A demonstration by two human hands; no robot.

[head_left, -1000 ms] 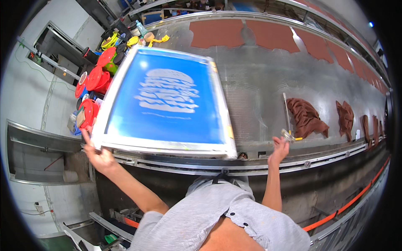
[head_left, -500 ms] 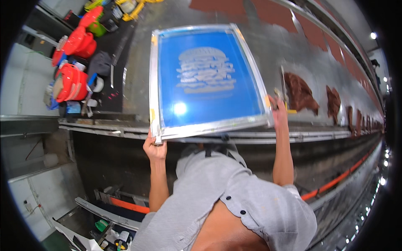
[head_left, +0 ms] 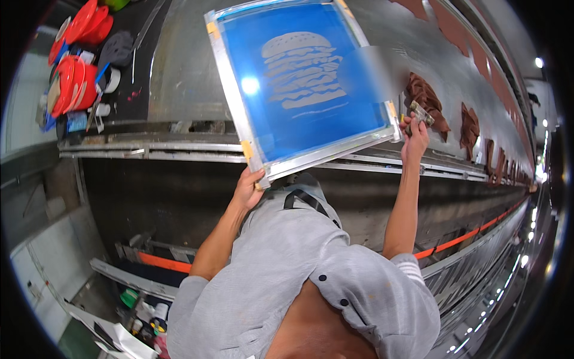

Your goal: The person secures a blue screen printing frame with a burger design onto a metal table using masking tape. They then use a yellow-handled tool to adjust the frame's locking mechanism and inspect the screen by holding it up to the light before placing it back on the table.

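A screen-printing frame with silvery edges and blue mesh is in front of me, turned at an angle. A pale layered burger shape marks its mesh. My left hand is closed round the near left corner, which juts over the table's near edge. My right hand is beside the near right corner, its fingers closed on a small silvery metal piece. Whether those fingers also touch the frame, I cannot tell. A blurred grey patch hides part of the frame's right side.
The long grey table has a metal rail along its near edge. Crumpled brown cloth pieces lie to the right, with flat brown panels beyond. Red tubs and tools crowd the left end. An orange rail runs behind me.
The frame has turned, its near left corner coming closer to me. My right hand has moved right, off the frame's side, with the metal piece in its fingers. The whole view has shifted too.
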